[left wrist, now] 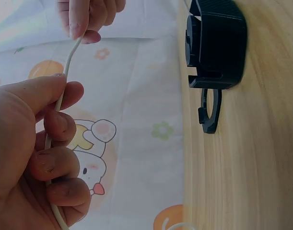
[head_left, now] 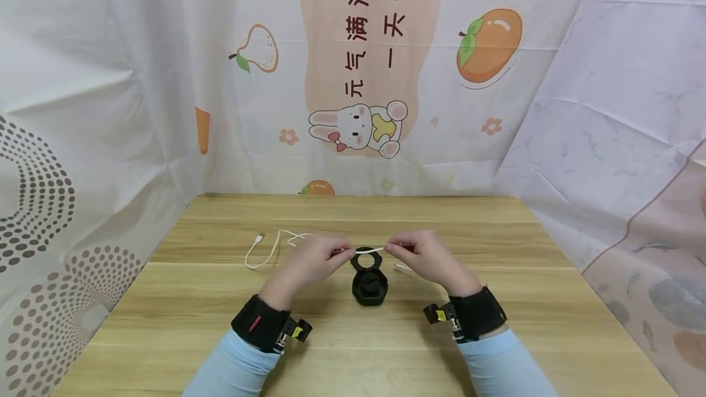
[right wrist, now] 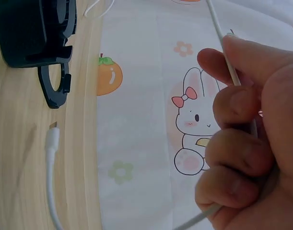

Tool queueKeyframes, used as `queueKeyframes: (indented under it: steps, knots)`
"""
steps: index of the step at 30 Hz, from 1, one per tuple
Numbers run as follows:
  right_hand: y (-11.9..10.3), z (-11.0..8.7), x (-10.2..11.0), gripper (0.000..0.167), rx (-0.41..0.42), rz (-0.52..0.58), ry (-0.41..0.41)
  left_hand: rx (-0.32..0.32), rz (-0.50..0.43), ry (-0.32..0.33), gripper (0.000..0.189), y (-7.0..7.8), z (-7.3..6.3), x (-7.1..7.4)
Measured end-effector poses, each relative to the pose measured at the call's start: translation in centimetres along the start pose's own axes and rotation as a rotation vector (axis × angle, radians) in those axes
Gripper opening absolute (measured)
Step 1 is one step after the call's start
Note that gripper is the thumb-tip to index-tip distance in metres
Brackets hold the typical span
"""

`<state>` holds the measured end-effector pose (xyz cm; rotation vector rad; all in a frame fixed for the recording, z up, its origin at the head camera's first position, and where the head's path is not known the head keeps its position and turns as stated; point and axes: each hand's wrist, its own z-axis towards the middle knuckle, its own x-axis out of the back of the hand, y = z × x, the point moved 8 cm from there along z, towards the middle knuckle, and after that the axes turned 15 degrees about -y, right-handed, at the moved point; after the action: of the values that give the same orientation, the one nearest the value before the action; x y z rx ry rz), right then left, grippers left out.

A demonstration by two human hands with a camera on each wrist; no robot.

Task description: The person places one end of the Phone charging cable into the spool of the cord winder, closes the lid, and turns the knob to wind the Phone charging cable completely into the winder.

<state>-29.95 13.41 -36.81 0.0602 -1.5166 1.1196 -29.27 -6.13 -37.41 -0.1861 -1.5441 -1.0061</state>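
A white USB cable [head_left: 368, 252] is stretched between both hands above the table. My left hand [head_left: 320, 257] pinches it between thumb and index finger, and the other fingers curl round it in the left wrist view. My right hand [head_left: 432, 259] grips the same cable likewise, its length running through the curled fingers [right wrist: 237, 148]. Below and between the hands, a black hexagonal case [head_left: 370, 290] sits on the table, its ring-shaped lid [head_left: 355, 262] swung out to the far side. The right wrist view shows the cable's small connector [right wrist: 52, 139] near the lid.
On the left of the wooden table [head_left: 342, 354] lies a loose loop of cable ending in a USB plug [head_left: 257, 239]. A printed curtain [head_left: 265, 139] hangs behind the table, and more fabric hangs at both sides. Each wrist wears a black strap with a small camera.
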Motion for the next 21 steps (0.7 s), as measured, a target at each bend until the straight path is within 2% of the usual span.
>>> queueKeyframes:
  steps: [5,12,16,21]
  knots:
    - [0.1,-0.4,0.4,0.012,-0.023,-0.075,0.006,0.040,0.026,0.014,0.015,-0.2,0.0,-0.1]
    - [0.7,-0.9,1.1,0.010,-0.070,-0.190,0.017,0.086,0.048,0.039,0.023,-1.0,-0.8,0.6]
    - [1.0,-1.2,1.4,0.008,-0.100,-0.256,0.009,0.101,0.059,0.005,0.024,-1.4,-1.0,0.5]
    - [1.7,-1.3,1.0,0.010,-0.156,-0.288,-0.050,0.122,0.058,-0.064,0.019,-1.7,-0.8,-0.2]
